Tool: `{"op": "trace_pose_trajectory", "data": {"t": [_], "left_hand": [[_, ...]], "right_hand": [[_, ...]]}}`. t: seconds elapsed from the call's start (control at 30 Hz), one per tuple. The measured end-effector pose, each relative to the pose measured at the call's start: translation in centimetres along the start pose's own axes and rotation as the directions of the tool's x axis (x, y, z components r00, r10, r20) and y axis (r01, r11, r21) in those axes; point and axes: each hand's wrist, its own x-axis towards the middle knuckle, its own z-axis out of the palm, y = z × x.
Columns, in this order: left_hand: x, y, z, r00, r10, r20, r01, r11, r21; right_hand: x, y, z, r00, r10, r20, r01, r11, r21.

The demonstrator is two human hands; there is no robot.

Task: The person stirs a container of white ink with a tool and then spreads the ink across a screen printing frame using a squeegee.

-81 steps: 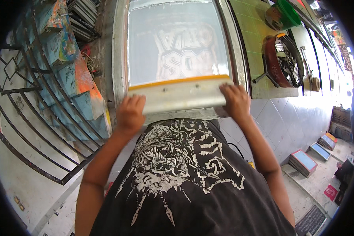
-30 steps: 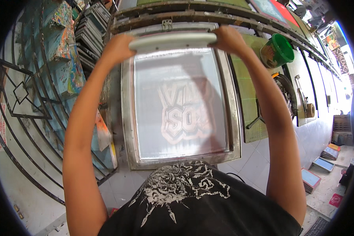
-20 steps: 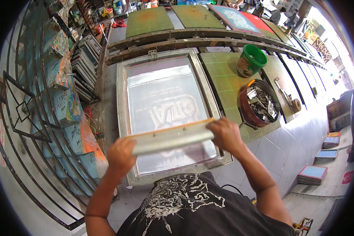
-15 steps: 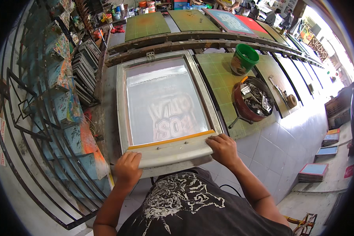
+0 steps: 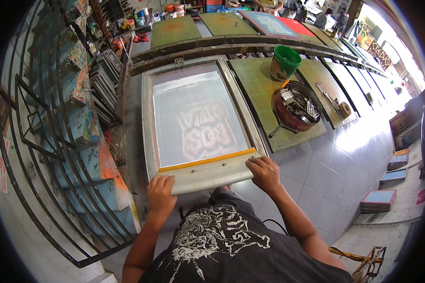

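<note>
A screen-printing frame (image 5: 148, 127) with pale mesh lies before me, and a pinkish outlined lettering design (image 5: 208, 134) shows through it. Across its near end rests a wide squeegee (image 5: 208, 178), with an orange blade strip and a pale handle. My left hand (image 5: 160, 191) is closed around the frame's near left corner, beside the squeegee's end. At the near right corner, my right hand (image 5: 265, 172) is closed in the same way, fingers curled over the top. The undersides of both grips are hidden. A small metal hinge clamp (image 5: 179, 62) sits at the frame's far edge.
Right of the frame, a green bucket (image 5: 285, 61) and a round reddish pan of metal parts (image 5: 295, 106) stand on a greenish board (image 5: 255, 89). A tape roll (image 5: 344, 110) lies beyond. Black metal railings (image 5: 38, 155) line the left. Someone works at the far right tables.
The frame's near end, with the squeegee and both hands, has shifted slightly upward in the picture. A grey edge seen below the squeegee is now out of sight. The whole view has moved a little.
</note>
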Motion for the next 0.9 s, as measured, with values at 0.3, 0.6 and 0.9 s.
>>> {"op": "trace_pose_trajectory", "data": {"t": [0.3, 0.6, 0.9], "left_hand": [[-1.7, 1.9, -0.9, 0.993, -0.112, 0.032, 0.112, 0.993, -0.022], [-4.3, 4.4, -3.0, 0.989, -0.135, 0.066, 0.136, 0.991, -0.011], [-4.7, 4.8, -2.9, 0.977, -0.169, 0.13, 0.173, 0.985, -0.021]], "right_hand": [[-0.7, 0.2, -1.3, 0.998, 0.003, 0.06, -0.003, 1.0, 0.011], [-1.8, -0.8, -3.6, 0.991, -0.029, 0.134, 0.022, 0.999, 0.047], [-2.6, -0.6, -3.4, 0.982, -0.021, 0.189, 0.008, 0.997, 0.07]]}}
